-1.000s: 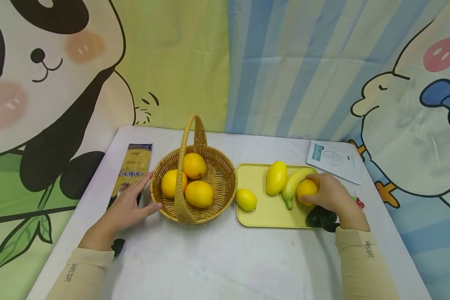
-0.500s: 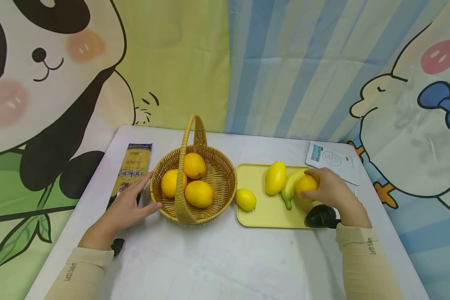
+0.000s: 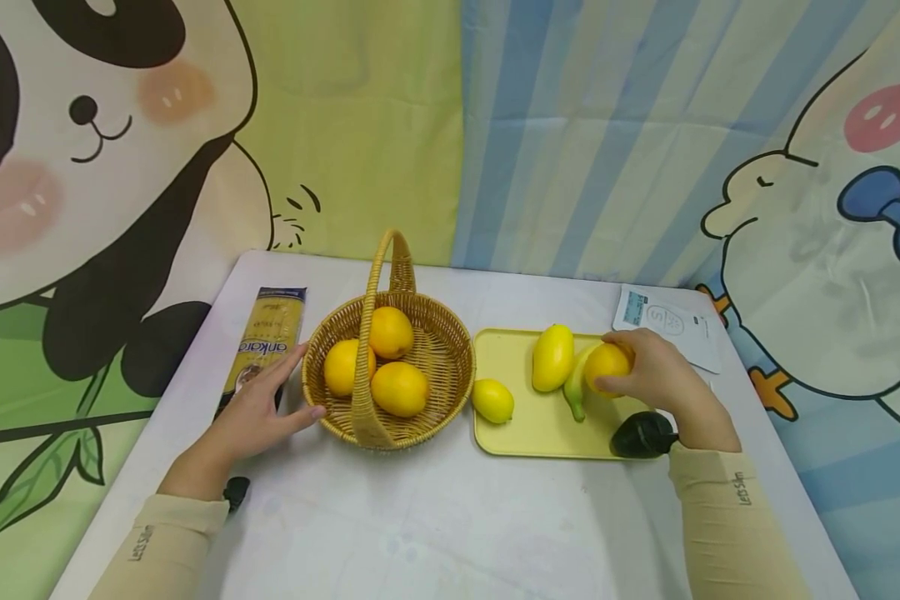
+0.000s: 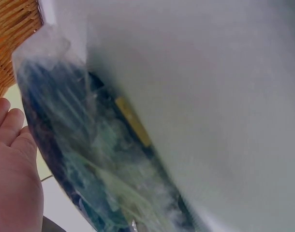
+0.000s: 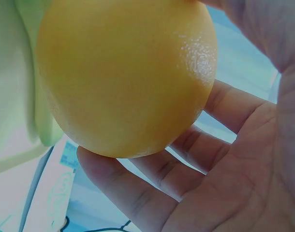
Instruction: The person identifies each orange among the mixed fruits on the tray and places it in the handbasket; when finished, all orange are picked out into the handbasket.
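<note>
My right hand (image 3: 663,379) grips an orange (image 3: 606,369) between thumb and fingers, above the right part of a yellow tray (image 3: 528,442). In the right wrist view the orange (image 5: 128,77) fills much of the frame, fingers curled against its far side. Partly behind it lies a banana (image 3: 576,392), with a mango (image 3: 552,358) to its left. A lemon (image 3: 492,401) sits at the tray's left edge. My left hand (image 3: 251,421) has its fingers extended and rests against the left rim of a wicker basket (image 3: 446,375), which holds three oranges (image 3: 400,389).
A pasta packet (image 3: 270,321) lies left of the basket, partly under my left hand. A dark green, avocado-like thing (image 3: 637,435) is at the tray's lower right. Behind the right hand lies a white flat pouch (image 3: 667,323). The basket's tall handle (image 3: 375,283) arches over it.
My right hand has raised the orange slightly and moved it left, so it now covers more of the banana. The left hand and the basket have stayed in place.
</note>
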`<action>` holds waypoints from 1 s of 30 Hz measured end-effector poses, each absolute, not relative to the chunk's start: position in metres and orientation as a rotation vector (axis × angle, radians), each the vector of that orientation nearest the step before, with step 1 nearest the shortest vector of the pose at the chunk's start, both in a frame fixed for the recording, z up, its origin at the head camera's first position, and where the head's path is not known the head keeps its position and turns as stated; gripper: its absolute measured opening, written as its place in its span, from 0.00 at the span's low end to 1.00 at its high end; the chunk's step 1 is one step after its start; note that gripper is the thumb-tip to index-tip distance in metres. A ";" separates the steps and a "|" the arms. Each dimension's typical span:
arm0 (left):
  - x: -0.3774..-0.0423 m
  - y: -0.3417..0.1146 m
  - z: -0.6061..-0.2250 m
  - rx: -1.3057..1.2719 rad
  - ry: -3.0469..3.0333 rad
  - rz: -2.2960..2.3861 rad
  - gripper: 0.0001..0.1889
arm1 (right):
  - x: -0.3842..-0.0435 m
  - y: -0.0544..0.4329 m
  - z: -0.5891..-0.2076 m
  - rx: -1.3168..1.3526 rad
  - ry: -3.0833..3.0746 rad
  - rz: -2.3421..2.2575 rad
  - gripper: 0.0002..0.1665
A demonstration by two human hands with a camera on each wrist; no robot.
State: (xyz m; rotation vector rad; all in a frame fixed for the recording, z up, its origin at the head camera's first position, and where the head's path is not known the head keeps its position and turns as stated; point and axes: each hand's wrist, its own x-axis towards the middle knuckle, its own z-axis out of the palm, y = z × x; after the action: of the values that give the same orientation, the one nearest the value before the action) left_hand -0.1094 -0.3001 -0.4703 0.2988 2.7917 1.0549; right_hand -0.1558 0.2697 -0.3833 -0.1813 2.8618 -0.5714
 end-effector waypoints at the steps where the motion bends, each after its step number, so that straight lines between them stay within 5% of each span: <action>1: -0.109 -0.300 -0.470 0.298 2.792 1.053 0.57 | -0.156 0.269 -0.383 -0.189 2.867 -0.573 0.47; 30: -0.109 -0.299 -0.471 0.298 2.798 1.068 0.57 | -0.172 0.219 -0.355 -0.334 2.877 -0.638 0.42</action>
State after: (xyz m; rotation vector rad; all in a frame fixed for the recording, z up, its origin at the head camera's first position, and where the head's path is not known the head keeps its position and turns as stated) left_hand -0.1090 -0.2992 -0.4709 0.2976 2.7980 1.0683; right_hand -0.1715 0.2194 -0.3549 -0.3344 2.8772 -0.6381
